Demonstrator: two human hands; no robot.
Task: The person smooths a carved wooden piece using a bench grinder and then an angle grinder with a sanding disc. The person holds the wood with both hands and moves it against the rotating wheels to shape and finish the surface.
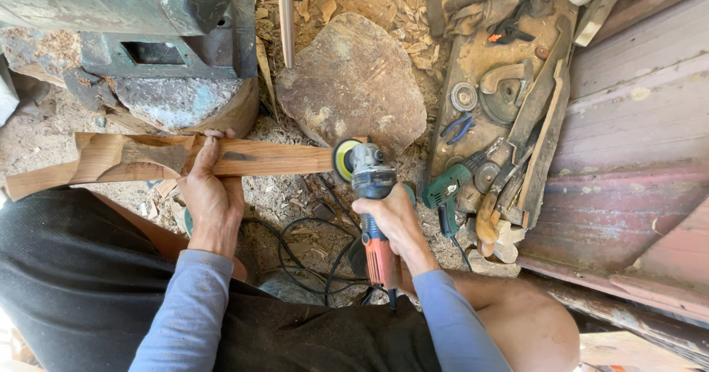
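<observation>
Wood plank [148,159] was held tight by the left hand [210,195]; the right hand [395,221] gripped a grinder [369,187], its cord end hidden at 6 o'clock.

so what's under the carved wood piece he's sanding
Under the carved wood piece: sawdust ground and the left hand's palm. Whatever supports its left end is hidden.

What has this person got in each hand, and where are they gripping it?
Left hand grips the carved wooden piece mid-length; right hand holds the angle grinder around its body.
</observation>
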